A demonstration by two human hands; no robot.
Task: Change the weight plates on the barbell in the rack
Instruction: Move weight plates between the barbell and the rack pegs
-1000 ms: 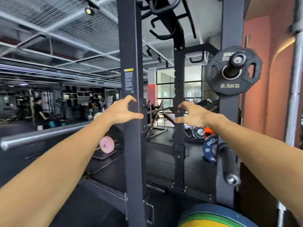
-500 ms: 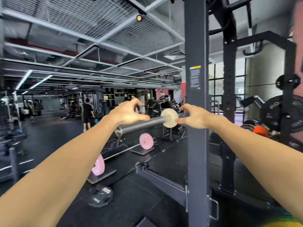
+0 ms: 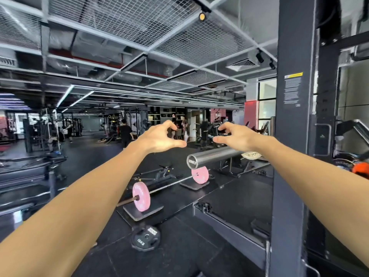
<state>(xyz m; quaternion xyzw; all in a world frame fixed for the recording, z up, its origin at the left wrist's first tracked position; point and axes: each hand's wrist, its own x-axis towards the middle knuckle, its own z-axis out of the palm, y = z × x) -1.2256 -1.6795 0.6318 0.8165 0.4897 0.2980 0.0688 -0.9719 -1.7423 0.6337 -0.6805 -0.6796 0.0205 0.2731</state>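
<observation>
- While both arms reach out in front, the left hand (image 3: 159, 136) and right hand (image 3: 237, 136) hang above the bare grey steel barbell sleeve (image 3: 213, 157), each with thumb and fingers curved into a wide C and nothing between them: neither grips anything.
- That spread, judging by the task, looks shaped to take a plate's rim, or it may be only a pause between steps.
- Jutting out from the tall black steel rack upright (image 3: 293, 136), the sleeve carries no plate on its visible length, so this end seems stripped and ready for loading.
- Lying flat on the dark rubber floor just below, the black round 10 kg weight plate (image 3: 145, 237) is close to the sleeve end, probably the one just off or the one to go on.
- Farther back, the pink bumper-plate barbell (image 3: 169, 184) rests on low blocks, apart from this rack.
- Behind the right forearm and the upright, the bar's shaft and its hook are hidden; a pale disc (image 3: 251, 155) there is partly covered, and I cannot tell whether it is a collar.
</observation>
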